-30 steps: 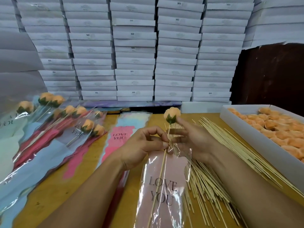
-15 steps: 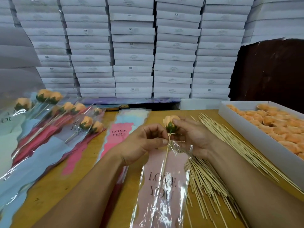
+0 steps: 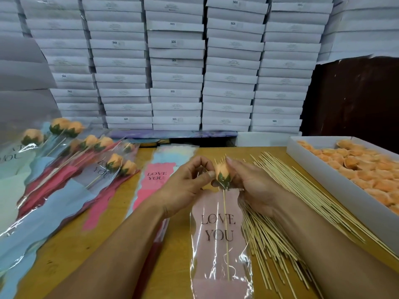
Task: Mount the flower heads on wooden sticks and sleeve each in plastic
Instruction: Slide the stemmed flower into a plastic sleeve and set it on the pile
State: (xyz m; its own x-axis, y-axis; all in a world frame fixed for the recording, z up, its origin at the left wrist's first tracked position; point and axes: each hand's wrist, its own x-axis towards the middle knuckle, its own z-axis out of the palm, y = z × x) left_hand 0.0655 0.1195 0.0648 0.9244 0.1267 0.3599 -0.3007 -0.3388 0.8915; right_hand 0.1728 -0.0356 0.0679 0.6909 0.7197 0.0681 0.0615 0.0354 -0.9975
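Flower head [image 3: 222, 172], soft and peach with green leaves under it, sits on a thin wooden stick [image 3: 225, 229] that runs down inside a shiny plastic sleeve [image 3: 220, 251] lying on the counter [image 3: 121, 203]. The left hand [image 3: 185, 186] pinches near the sleeve's top edge, I think, though the clear film is hard to see there. The right hand [image 3: 250, 182] curls its fingers around the flower. To do this well, hold the mouth wide and ease the bloom in gently so the petals stay round. Loose sticks [image 3: 280, 212] lie beside it, a white box [image 3: 323, 180] of flower heads sits further right, and finished flowers [image 3: 86, 152] rest on the left.
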